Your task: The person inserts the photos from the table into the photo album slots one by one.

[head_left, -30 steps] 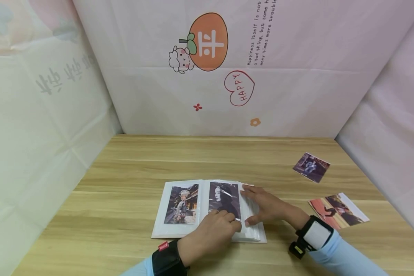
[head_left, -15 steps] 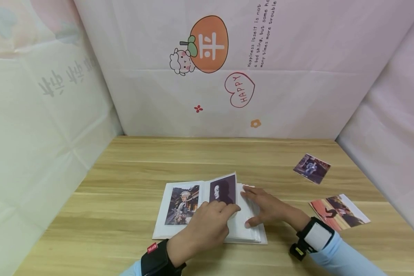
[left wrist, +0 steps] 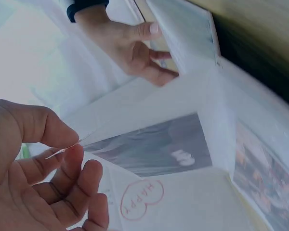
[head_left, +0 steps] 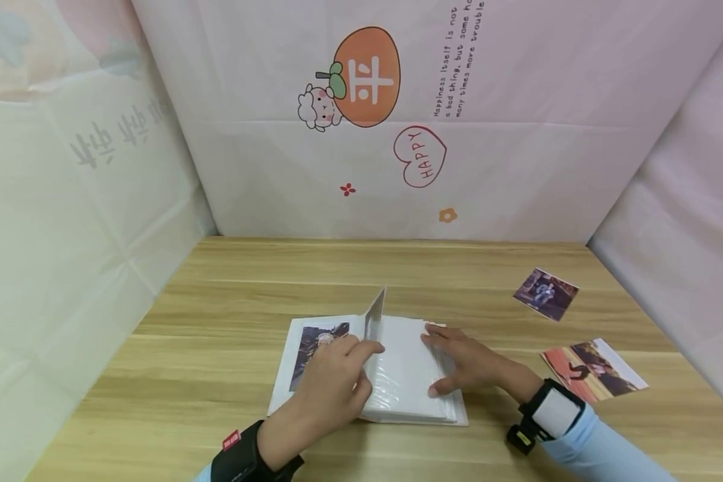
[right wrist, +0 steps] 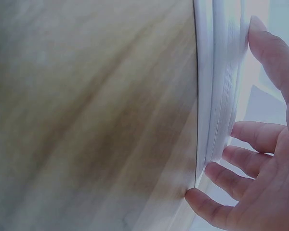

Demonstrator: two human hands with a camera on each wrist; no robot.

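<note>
An open photo album [head_left: 406,378] lies on the table. My left hand [head_left: 330,383] pinches the edge of one album page [head_left: 374,314], which stands nearly upright near the spine; in the left wrist view, thumb and index finger meet on its edge. A dark photo [left wrist: 159,147] shows through that page's sleeve. Left of the spine, another photo [head_left: 304,355] is partly covered by the left hand. My right hand [head_left: 466,359] rests at the album's right edge with fingers spread; in the right wrist view, its fingertips touch the stacked page edges [right wrist: 220,86].
Two loose prints lie on the wooden table [head_left: 205,335] to the right: a dark photo [head_left: 545,294] farther back and a red-toned photo [head_left: 593,369] beside the right wrist. White printed cloth [head_left: 265,181] stands behind and at both sides.
My left hand has lifted the page with the dark portrait and swung it leftward, uncovering a white page beneath. The right hand has stayed in place.
</note>
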